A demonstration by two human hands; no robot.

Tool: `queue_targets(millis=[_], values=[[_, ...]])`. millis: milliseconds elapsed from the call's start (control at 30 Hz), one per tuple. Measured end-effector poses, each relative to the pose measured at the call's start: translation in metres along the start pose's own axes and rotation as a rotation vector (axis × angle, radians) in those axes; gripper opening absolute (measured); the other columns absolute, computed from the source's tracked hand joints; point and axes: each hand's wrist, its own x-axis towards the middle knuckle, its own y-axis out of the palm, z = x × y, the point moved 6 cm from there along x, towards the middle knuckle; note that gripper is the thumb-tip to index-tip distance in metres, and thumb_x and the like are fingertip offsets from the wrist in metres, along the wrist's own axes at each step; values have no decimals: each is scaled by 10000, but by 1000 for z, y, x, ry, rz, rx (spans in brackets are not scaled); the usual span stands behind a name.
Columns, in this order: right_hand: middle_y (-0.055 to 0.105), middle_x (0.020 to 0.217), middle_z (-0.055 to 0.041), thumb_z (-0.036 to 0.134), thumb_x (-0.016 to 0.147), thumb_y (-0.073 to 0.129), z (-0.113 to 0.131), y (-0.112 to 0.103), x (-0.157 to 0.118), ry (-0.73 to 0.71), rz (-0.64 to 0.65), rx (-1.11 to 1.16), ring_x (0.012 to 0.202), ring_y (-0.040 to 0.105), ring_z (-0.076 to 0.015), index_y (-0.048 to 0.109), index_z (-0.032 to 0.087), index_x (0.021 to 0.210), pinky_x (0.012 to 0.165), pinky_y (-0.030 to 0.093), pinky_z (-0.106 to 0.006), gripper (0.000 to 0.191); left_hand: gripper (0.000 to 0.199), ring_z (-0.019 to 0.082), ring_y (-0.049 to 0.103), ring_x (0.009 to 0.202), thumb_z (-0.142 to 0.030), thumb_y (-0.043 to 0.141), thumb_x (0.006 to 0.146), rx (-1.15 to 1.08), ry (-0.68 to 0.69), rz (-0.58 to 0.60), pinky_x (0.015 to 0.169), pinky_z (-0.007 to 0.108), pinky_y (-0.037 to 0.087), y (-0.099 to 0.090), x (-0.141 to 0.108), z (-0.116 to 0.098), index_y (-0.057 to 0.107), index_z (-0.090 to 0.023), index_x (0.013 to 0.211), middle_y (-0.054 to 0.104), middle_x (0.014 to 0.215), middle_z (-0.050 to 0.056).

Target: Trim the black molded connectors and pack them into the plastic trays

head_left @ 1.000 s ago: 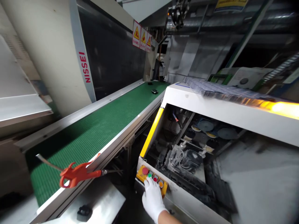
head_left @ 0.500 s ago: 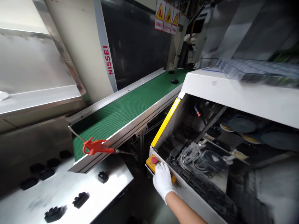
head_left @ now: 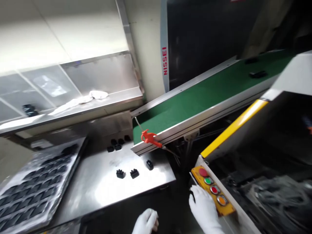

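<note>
My right hand [head_left: 204,208], in a white glove, is beside a yellow control box [head_left: 216,193] on the white machine's edge. Its fingers are stretched out, with the thumb apart, and nothing is in them. The box carries a red mushroom button [head_left: 202,172], a green button [head_left: 208,180], a smaller red button [head_left: 214,189] and an orange button [head_left: 222,200]. Low in the middle is my left hand [head_left: 146,221], also gloved in white, its fingers curled inward. Whatever they may enclose is hidden. It is nearest the front of the metal table [head_left: 104,182].
Several black moulded parts [head_left: 134,173] lie on the metal table. A tray [head_left: 55,211] of black parts fills its left side. The green conveyor [head_left: 195,99] slopes down to the table, an orange air gun [head_left: 149,137] hanging on its rail. A white cloth [head_left: 97,94] lies on the shelf.
The view has swung left, bringing the tray and shelf into sight. My right hand has come off the control box's buttons to its near side. My left hand has entered at the bottom.
</note>
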Motion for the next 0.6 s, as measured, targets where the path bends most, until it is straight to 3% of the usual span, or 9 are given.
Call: queue_targets(millis=[100, 200, 367, 500, 600], values=[[722, 1114, -108, 217, 891, 401, 34, 30, -14, -72, 136, 161, 1055, 658, -214, 714, 197, 1044, 963, 456, -314, 350, 313, 185, 583, 643, -476, 472, 855, -14, 59, -147, 706, 334, 484, -32, 14, 9, 556, -226, 688, 623, 671, 19], [745, 902, -59, 215, 908, 384, 73, 49, -23, -160, 258, 222, 849, 692, -181, 726, 267, 882, 808, 479, -268, 347, 234, 203, 630, 745, -400, 466, 858, 27, 67, -311, 762, 333, 499, -76, 24, 20, 600, -211, 820, 675, 798, 51], [711, 787, -36, 222, 927, 349, 131, 67, -29, -273, 388, 239, 734, 666, -157, 698, 264, 803, 706, 442, -244, 372, 398, 250, 648, 990, -298, 501, 838, 94, 41, -565, 891, 364, 496, -163, 49, 45, 514, -131, 1199, 612, 1235, 177], [701, 762, -35, 213, 895, 402, 169, 83, -32, -295, 435, 182, 708, 654, -156, 693, 262, 780, 677, 428, -243, 318, 611, 295, 525, 1237, -207, 600, 755, 151, 92, -601, 1052, 388, 397, -216, 83, 53, 419, -125, 1333, 472, 1410, 205], [704, 767, -38, 217, 882, 414, 192, 94, -35, -283, 449, 142, 721, 658, -163, 696, 264, 795, 697, 438, -252, 299, 684, 278, 466, 1293, -184, 716, 640, 212, 200, -530, 1100, 348, 344, -238, 109, 44, 489, -166, 1285, 500, 1394, 152]])
